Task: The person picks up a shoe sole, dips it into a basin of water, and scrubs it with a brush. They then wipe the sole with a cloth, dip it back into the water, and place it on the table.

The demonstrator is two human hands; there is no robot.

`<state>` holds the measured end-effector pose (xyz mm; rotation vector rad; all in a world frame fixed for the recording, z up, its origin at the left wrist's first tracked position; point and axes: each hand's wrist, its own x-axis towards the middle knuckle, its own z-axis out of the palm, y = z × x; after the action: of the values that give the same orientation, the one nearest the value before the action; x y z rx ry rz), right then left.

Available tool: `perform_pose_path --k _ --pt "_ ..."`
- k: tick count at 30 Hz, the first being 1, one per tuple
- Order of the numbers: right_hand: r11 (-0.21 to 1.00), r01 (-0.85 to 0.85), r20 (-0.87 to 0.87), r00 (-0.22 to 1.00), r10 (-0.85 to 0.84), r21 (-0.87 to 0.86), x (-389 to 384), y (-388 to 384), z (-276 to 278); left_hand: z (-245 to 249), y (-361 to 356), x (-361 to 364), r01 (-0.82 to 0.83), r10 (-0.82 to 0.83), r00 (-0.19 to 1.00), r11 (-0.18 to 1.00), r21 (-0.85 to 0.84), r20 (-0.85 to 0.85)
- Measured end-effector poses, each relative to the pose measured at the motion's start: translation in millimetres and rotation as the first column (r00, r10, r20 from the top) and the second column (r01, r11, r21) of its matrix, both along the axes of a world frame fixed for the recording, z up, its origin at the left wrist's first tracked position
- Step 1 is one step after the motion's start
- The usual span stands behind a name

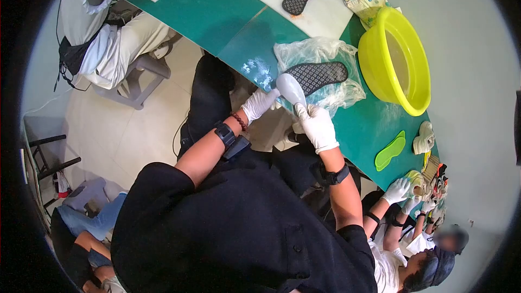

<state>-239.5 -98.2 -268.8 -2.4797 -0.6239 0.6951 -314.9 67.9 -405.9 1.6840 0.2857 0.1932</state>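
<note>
Since the white scoop (pixel 291 88) looks light, stiff and smooth, we judge its narrow end the surest hold, where our right hand (pixel 318 129) has fingers closed near the black sole (pixel 325 75), our left hand's (pixel 259 105) grip being unclear.

Even, fairly bright indoor light falls across the scene, its source out of view. Shadows on the green tabletop (pixel 228 21) are soft. At 1 o'clock, the clear plastic bag (pixel 290 51) catches small glints; the pale floor (pixel 103 135) towards 9 o'clock has a mild sheen. The black shirt (pixel 239 222) at 6 o'clock loses detail in darkness. Wide-angle distortion bows the tabletop, and a black, rounded vignette closes in at 3 and 9 o'clock. The centre looks reasonably sharp; a smudged blur (pixel 450 239) sits near 4 o'clock.
</note>
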Motion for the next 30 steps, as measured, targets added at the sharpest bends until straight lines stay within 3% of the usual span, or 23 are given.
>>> perform_pose_path --k 2,4,6,8,12,13,15,18,21,25,28,30 --pt "0.999 -0.034 0.12 0.992 0.037 -0.02 9 -8 -8 -10 -4 0 -0.052 0.038 0.988 0.994 0.096 0.148" --pt "0.996 -0.033 0.28 0.958 0.056 -0.084 28 -20 -16 -9 -3 3 -0.074 0.055 0.982 0.992 0.102 0.179" --pt "0.969 0.216 0.316 0.934 -0.168 -0.121 80 -33 -11 -8 -5 3 -0.046 0.043 0.994 0.998 0.035 0.101" --pt "0.951 0.31 0.223 0.926 -0.305 0.013 114 -48 -17 -10 -7 4 -0.042 0.04 0.997 0.999 0.018 0.068" --pt "0.985 0.162 0.222 0.964 -0.144 -0.065 89 -31 -5 -33 0 14 0.033 -0.033 0.999 0.999 -0.016 -0.002" --pt "0.982 0.165 0.115 0.978 -0.174 0.087 77 -26 -12 -31 -1 15 -0.003 0.003 0.999 1.0 -0.001 0.041" --pt "0.996 0.093 -0.007 0.996 -0.093 0.016 50 -15 -2 -27 -2 15 -0.037 0.035 0.995 0.999 0.017 0.093" --pt "0.999 0.024 -0.057 0.998 -0.026 -0.025 23 0 2 -9 0 13 -0.008 0.009 1.0 1.0 -0.016 0.011" --pt "0.993 0.112 -0.207 0.973 -0.104 0.027 23 3 7 -9 -3 16 -0.045 0.043 0.994 0.999 0.018 0.1" --pt "0.989 0.115 -0.287 0.954 -0.086 0.088 28 -4 -5 -8 -7 21 -0.112 0.133 0.977 0.985 -0.132 0.166" --pt "0.997 0.025 0.025 0.999 -0.026 0.069 56 -22 -30 -3 1 18 -0.031 0.011 0.997 0.959 -0.282 -0.072" --pt "0.969 0.248 0.084 0.965 -0.247 -0.008 91 -24 -1 -15 3 17 0.031 -0.052 0.993 0.98 -0.197 -0.102"
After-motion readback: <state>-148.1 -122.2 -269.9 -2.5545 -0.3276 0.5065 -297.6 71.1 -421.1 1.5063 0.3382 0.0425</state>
